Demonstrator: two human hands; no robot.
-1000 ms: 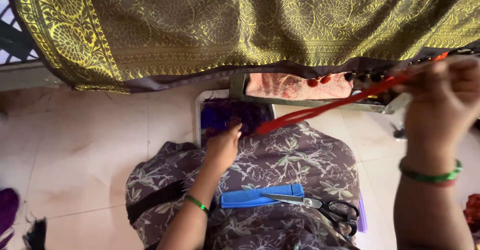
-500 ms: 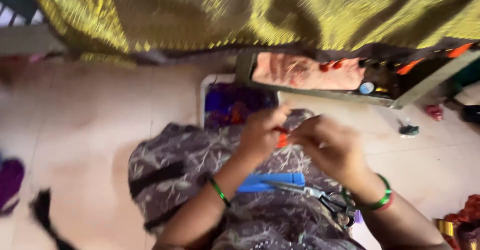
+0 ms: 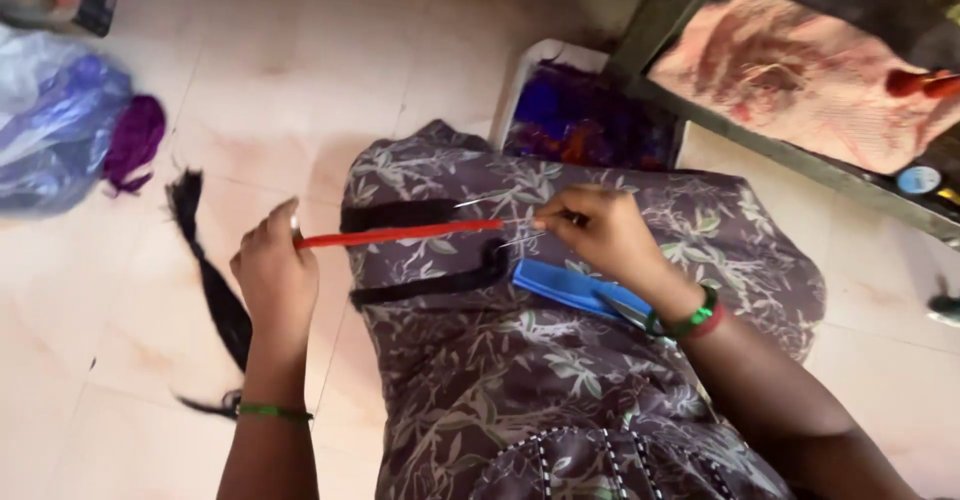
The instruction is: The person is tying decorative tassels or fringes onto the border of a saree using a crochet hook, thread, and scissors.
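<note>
My left hand [image 3: 272, 278] grips one end of a bundle of red thread [image 3: 400, 233] and holds it taut above my lap. My right hand [image 3: 600, 232] pinches the other end, where thin pale strands stick out. Both hands hover over my lap, which is covered in grey-brown floral cloth [image 3: 560, 360]. A blue comb [image 3: 570, 288] lies on the lap just under my right wrist. Each wrist wears a green bangle.
A white tray of purple and orange thread [image 3: 590, 125] sits on the floor beyond my knees. A low frame with pink cloth [image 3: 810, 85] stands at the upper right. A black tassel [image 3: 210, 280], purple thread [image 3: 135, 140] and a plastic bag [image 3: 50, 130] lie at the left.
My hands were together at the lap; now they are apart, stretching the red thread sideways. The view has swung left and down, so the gold cloth overhead is nearly out of sight.
</note>
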